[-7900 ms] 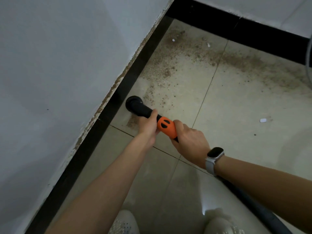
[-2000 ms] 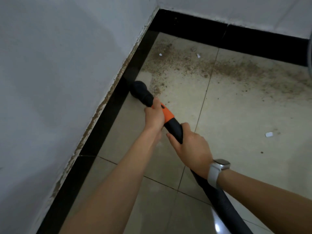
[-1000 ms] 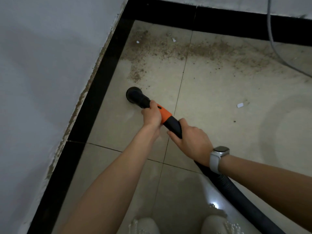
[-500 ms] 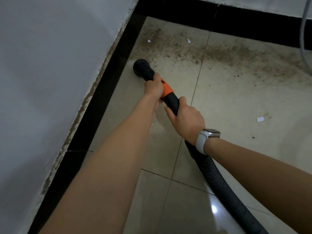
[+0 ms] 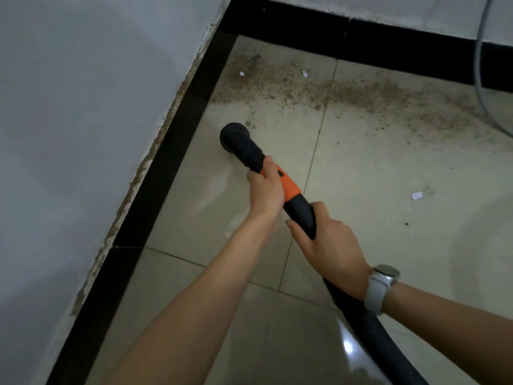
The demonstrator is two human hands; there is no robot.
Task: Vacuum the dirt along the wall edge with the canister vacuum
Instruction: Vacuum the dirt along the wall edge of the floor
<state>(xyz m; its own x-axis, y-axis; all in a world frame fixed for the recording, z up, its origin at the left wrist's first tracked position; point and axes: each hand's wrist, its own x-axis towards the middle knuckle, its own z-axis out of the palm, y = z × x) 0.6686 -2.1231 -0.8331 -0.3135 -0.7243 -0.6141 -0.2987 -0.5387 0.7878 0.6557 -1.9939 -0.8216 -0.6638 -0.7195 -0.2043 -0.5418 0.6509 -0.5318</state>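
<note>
Gripping the black hose (image 5: 369, 326) of a canister vacuum, a person's right hand (image 5: 330, 243) closes around it behind the orange collar (image 5: 288, 187), while the left hand (image 5: 266, 191) wraps the wand ahead. Beyond, the round nozzle (image 5: 234, 134) sits on pale floor tile (image 5: 194, 218) that looks swept, near the black skirting (image 5: 177, 162). Farther on, a brown band of dirt (image 5: 319, 87) along the far wall awaits, so roughly half appears left. No container shows.

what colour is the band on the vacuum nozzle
Orange, on the band beside the left hand; head view.
</note>
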